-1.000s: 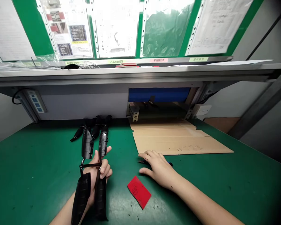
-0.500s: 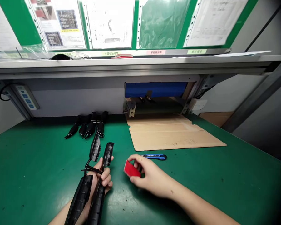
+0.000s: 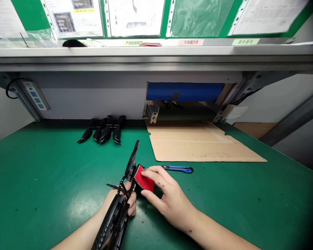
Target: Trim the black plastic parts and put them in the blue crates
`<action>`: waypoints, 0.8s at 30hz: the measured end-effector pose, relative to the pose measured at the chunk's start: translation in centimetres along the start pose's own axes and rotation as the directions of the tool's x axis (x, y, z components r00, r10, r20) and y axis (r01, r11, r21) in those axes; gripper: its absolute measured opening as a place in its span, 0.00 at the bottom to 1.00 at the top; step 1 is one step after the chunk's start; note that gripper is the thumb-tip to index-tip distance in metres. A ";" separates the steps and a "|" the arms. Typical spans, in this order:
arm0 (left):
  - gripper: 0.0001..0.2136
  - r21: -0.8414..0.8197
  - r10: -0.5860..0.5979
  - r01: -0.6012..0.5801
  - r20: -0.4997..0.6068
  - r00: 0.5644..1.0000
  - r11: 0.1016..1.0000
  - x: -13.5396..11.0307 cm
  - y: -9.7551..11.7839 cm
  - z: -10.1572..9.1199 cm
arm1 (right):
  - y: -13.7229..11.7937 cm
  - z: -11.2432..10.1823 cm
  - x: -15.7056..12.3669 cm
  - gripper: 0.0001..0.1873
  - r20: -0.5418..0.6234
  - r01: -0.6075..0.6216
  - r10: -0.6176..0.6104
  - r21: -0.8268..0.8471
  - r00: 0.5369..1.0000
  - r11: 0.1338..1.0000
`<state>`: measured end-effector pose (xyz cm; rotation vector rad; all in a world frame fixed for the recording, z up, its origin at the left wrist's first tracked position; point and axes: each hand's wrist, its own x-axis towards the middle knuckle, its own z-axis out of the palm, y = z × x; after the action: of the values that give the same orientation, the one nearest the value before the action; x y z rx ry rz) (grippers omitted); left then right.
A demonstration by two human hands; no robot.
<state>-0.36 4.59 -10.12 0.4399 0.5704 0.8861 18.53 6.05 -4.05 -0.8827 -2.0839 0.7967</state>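
Observation:
Low in the middle, my left hand (image 3: 131, 205) is closed around a black plastic moulded part (image 3: 111, 218), long ribbed pieces joined by a thin crossbar. The part is tilted, its far tip pointing up and to the right. My right hand (image 3: 169, 198) pinches a red sanding pad (image 3: 145, 179) with a grey edge between thumb and fingers. The pad is against or very close to the black part's right edge; whether they touch, I cannot tell. Just beyond my right hand lies a blue utility knife (image 3: 181, 169), its front end partly covered by the fingers.
Several glossy black parts (image 3: 105, 130) lie at the back left of the green table (image 3: 54, 166). A flat cardboard sheet (image 3: 198, 149) lies at the back right, before an opening with a blue flap (image 3: 185, 91). A metal-edged shelf (image 3: 120, 59) spans above; a power strip (image 3: 35, 95) hangs left.
My left hand has turned the black part and moved it right. My right hand has brought the red pad up to it. The view has tipped down and shifted slightly left.

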 end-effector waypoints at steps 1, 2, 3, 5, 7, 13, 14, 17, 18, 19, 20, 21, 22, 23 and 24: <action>0.16 -0.003 0.001 -0.001 0.004 1.000 1.000 0.0 -0.1 0.0 | -0.2 0.1 -0.1 0.17 0.024 0.055 -0.053 -0.096 0.998 0.994; 0.15 -0.007 0.006 -0.006 0.006 1.000 1.000 0.0 -0.2 -0.1 | -0.3 0.3 -0.1 0.17 0.056 0.113 -0.105 -0.163 0.993 0.980; 0.13 -0.013 0.011 -0.011 0.007 1.000 1.000 -0.1 -0.3 -0.1 | -0.4 0.3 -0.1 0.17 0.096 0.172 -0.154 -0.208 0.983 0.963; 0.10 -0.019 0.012 -0.012 0.007 1.000 1.000 -0.2 -0.3 -0.1 | -0.5 0.4 -0.1 0.17 0.155 0.257 -0.223 -0.250 0.962 0.933; 0.12 -0.012 -0.008 0.008 0.009 1.000 1.000 -0.4 -0.1 -0.1 | -0.3 0.2 0.0 0.17 0.130 0.239 -0.210 -0.280 0.969 0.930; 0.11 0.025 -0.006 0.007 -0.020 1.000 1.000 -0.3 0.1 0.0 | 0.1 -0.1 0.1 0.17 0.174 0.244 -0.201 -0.273 0.964 0.931; 0.12 0.035 -0.013 0.014 -0.027 1.000 0.999 -0.2 0.1 0.1 | 0.1 -0.1 0.0 0.17 0.159 0.219 -0.180 -0.278 0.971 0.935; 0.12 0.058 -0.007 0.011 -0.060 0.998 0.998 -0.1 0.1 0.3 | 0.0 -0.2 0.1 0.18 0.170 0.198 -0.155 -0.276 0.973 0.941; 0.11 0.061 0.002 0.002 -0.074 0.997 0.998 -0.2 0.1 0.5 | -0.1 -0.2 0.1 0.18 0.189 0.211 -0.163 -0.271 0.968 0.939; 0.12 0.064 0.008 -0.003 -0.086 0.996 0.998 -0.2 0.1 0.6 | -0.1 -0.3 0.1 0.18 0.190 0.212 -0.163 -0.274 0.968 0.938; 0.13 0.065 0.009 -0.003 -0.096 0.995 0.998 -0.3 0.1 0.8 | -0.1 -0.3 0.2 0.18 0.172 0.201 -0.156 -0.286 0.973 0.937; 0.15 0.066 0.006 0.001 -0.103 0.995 0.998 -0.3 0.1 0.9 | -0.2 -0.3 0.2 0.18 0.149 0.189 -0.150 -0.300 0.977 0.935; 0.15 0.066 0.006 0.001 -0.109 0.994 0.998 -0.4 0.1 1.0 | -0.2 -0.3 0.3 0.18 0.140 0.193 -0.156 -0.310 0.978 0.931; 0.15 0.065 0.009 -0.001 -0.114 0.993 0.998 -0.4 0.1 1.1 | -0.2 -0.3 0.3 0.18 0.146 0.213 -0.175 -0.312 0.974 0.926; 0.14 0.063 0.013 -0.006 -0.119 0.993 0.998 -0.4 0.1 1.1 | -0.2 -0.3 0.3 0.18 0.159 0.237 -0.195 -0.311 0.968 0.920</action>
<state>0.08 4.14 -9.08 0.4483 0.7081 0.9097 18.55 6.28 -3.62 -0.7686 -2.4208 0.4009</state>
